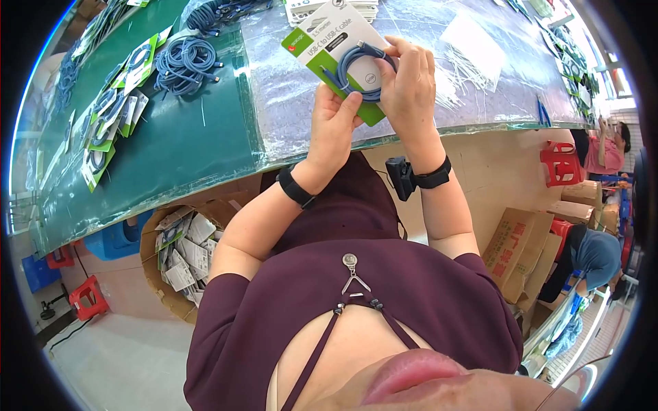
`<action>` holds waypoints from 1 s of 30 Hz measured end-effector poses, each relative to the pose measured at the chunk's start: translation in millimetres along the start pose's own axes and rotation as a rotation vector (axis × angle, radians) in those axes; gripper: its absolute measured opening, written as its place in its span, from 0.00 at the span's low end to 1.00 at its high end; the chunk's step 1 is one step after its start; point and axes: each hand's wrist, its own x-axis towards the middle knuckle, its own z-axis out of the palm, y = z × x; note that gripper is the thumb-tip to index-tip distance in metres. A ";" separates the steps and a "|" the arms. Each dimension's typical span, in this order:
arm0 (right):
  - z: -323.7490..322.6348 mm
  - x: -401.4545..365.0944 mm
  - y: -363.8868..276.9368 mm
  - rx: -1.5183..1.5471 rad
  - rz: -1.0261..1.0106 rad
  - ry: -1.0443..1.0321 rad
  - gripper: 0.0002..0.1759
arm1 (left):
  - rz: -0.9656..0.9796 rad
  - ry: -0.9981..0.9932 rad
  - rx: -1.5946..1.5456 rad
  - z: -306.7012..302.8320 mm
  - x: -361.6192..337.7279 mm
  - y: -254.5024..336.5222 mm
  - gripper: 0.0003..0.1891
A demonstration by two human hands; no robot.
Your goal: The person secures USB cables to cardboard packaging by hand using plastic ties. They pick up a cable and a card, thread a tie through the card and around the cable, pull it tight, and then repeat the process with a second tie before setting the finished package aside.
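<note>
At the bench (205,133) edge, a printed card (327,42) is being gripped low by the left hand (332,127), while the coiled blue cable (343,74) is being pinched by the right hand (409,85).

Packing workshop — long worktable (199,130), blue cable bundles (184,66), card-filled carton (151,267), red stools (561,164)

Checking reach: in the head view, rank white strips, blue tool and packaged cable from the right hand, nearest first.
1. Packaged cable: held by the right hand.
2. White strips: to its right.
3. Blue tool: farther right.
</note>
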 end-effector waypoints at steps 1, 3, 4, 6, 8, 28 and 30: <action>-0.4 -0.1 -0.2 0.009 0.013 0.004 0.16 | 0.000 0.008 -0.008 -0.1 -0.2 -0.3 0.13; -0.3 0.5 -0.4 0.027 0.042 0.017 0.16 | 0.017 0.017 0.046 -0.7 1.8 0.3 0.11; -0.2 0.2 0.4 0.029 0.041 0.009 0.16 | 0.025 0.021 0.074 -2.2 3.1 0.9 0.11; -1.8 -2.6 3.4 0.039 0.056 -0.019 0.16 | 0.022 0.019 0.087 -9.9 9.3 2.2 0.10; -3.4 -8.9 2.0 0.042 0.066 -0.045 0.16 | 0.019 -0.004 0.117 -15.6 11.0 1.6 0.09; -9.0 -20.2 14.6 0.808 0.930 -0.116 0.11 | 0.125 -0.044 0.417 -18.7 2.5 -3.0 0.07; -6.8 -23.7 10.7 0.975 0.967 -0.081 0.10 | 0.122 -0.031 0.428 -19.6 5.0 -6.5 0.06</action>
